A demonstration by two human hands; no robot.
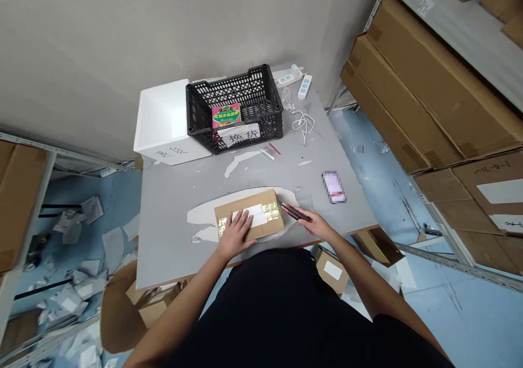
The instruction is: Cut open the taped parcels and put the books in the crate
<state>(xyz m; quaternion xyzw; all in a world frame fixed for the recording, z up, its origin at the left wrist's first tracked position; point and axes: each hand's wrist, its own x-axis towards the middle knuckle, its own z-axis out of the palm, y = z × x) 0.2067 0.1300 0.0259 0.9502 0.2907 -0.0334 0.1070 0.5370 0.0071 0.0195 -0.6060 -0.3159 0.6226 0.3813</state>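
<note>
Lying under the left hand [235,233], a taped cardboard parcel [253,215].

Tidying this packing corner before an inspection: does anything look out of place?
Yes. Paper scraps lie scattered across the floor left of the table, looking dropped rather than put away. The table also has irregular white patches on its gray top, as if peeled or smeared.
</note>
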